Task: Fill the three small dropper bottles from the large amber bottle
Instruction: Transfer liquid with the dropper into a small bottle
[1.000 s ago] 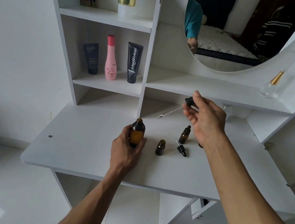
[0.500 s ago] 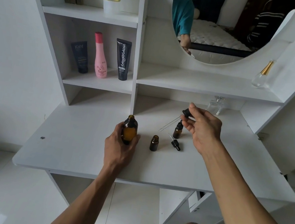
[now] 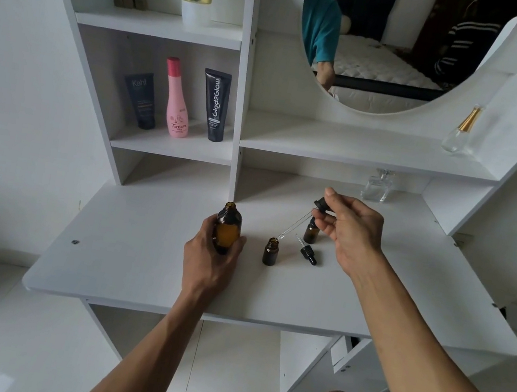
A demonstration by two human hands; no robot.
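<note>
The left hand [image 3: 210, 258] is wrapped around the lower body of the large amber bottle [image 3: 228, 227], which stands upright and uncapped on the white desk [image 3: 126, 242]. The right hand [image 3: 351, 233] pinches the black bulb of a long glass dropper [image 3: 300, 223] between thumb and fingers; the pipette slants down and to the left, its tip at the open mouth of a small dropper bottle [image 3: 270, 251] standing just right of the large amber bottle. A second small bottle [image 3: 311, 231], capped, stands farther right and back, partly behind the pipette. A loose small dropper cap [image 3: 307, 253] lies on its side between the two small bottles. A third small bottle cannot be made out. Well behind the large amber bottle, a shelf holds a pink bottle [image 3: 179, 100] between two dark tubes.
</note>
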